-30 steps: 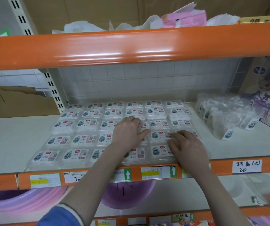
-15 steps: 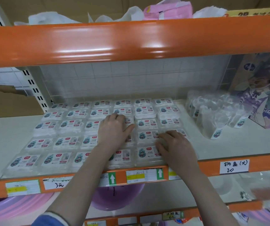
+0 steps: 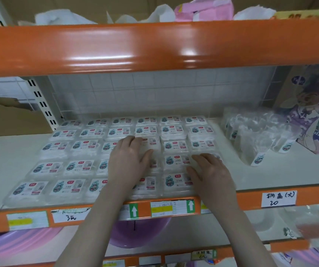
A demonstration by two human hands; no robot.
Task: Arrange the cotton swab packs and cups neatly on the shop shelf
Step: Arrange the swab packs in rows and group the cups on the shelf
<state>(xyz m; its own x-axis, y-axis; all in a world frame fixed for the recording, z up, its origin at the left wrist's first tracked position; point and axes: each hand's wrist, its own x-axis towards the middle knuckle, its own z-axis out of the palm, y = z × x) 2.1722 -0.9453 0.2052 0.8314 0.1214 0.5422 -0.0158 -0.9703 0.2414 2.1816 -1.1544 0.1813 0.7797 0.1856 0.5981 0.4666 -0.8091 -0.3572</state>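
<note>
The cotton swab packs (image 3: 81, 166) are laid in flat rows on the white shelf (image 3: 4, 162), directly beneath both palms. The left hand (image 3: 129, 160) and right hand (image 3: 210, 174) are pressed flat on them, fingers straight and slightly spread. The bagged cups (image 3: 257, 139) are heaped nearby at the right.

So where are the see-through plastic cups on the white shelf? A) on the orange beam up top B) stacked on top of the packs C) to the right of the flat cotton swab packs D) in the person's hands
C: the clear plastic cups sit in a bunch on the white shelf, right of the grid of flat cotton swab packs, while both hands lie on the packs.
</note>
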